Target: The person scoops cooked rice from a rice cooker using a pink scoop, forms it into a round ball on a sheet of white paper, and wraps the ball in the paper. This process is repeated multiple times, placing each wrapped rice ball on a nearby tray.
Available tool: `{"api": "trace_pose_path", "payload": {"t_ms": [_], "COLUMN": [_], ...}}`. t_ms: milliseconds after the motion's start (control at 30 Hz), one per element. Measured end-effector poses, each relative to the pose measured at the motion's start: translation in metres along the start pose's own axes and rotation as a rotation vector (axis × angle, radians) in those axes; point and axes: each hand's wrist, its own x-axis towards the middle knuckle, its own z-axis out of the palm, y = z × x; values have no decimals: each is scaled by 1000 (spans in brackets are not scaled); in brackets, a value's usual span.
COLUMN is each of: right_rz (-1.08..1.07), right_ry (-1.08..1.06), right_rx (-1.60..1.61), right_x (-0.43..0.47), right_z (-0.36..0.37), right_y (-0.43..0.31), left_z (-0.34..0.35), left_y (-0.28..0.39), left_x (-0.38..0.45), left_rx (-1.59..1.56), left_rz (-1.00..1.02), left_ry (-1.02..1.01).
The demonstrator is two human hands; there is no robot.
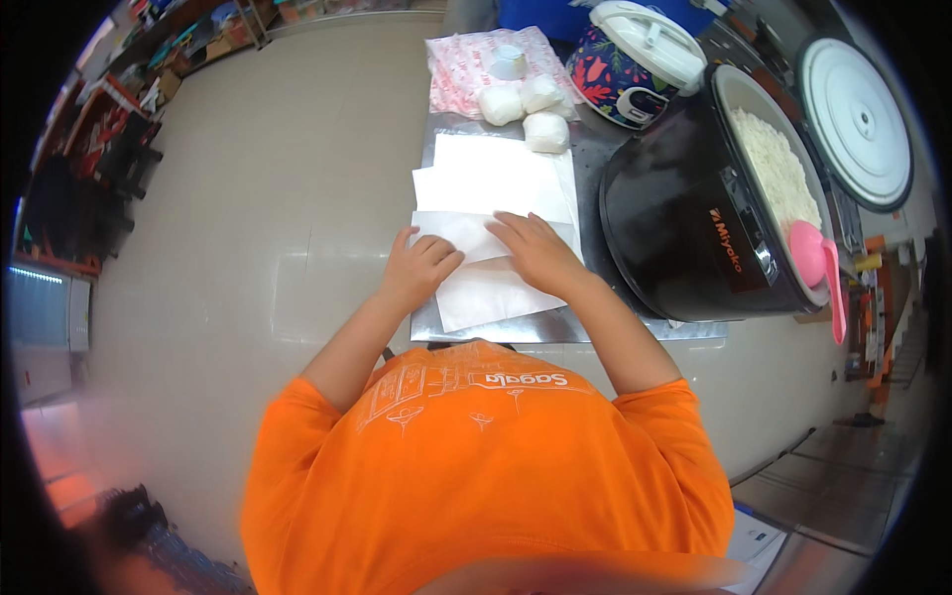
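Note:
White paper sheets (pixel 494 175) lie overlapped on the steel table (pixel 513 325). My left hand (pixel 422 268) rests at the left end of a folded paper edge (pixel 465 232), its fingers curled. Farther right along the same fold, my right hand (pixel 539 253) lies with its fingers spread over the paper. Whether either hand pinches the sheet cannot be told. Beyond the sheets sit several white wrapped bundles (pixel 547 132), partly on a pink-and-white printed plastic bag (pixel 454 71). A small clear cup (pixel 509 62) stands on that bag.
At the right stands a large black Miyako rice cooker (pixel 669 216) of white rice (pixel 773 163), its lid (pixel 855 123) raised. A pink scoop (pixel 811 256) hangs over its rim. A floral rice cooker (pixel 621 74) and a blue container (pixel 547 18) are behind.

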Motion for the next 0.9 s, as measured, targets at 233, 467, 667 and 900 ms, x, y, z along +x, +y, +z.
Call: {"api": "trace_pose_path", "payload": {"t_ms": [233,467,667,900], "right_rz": [52,784,710,406], "right_ry": [136,135,340,356], "right_rx": [190,227,85,8], "right_x": [-39,-17,-13,-36], "right_z": [25,44,68,67], "right_y": [22,10,4,-1], "left_z": [16,31,35,40], "left_y": [6,5,-2,7], "left_x": [11,39,40,22], "left_rx": [-302,-384,-413,-132], "left_rz": [-303,-706,-681,-239], "left_ry": [-163,-148,-214,21]}}
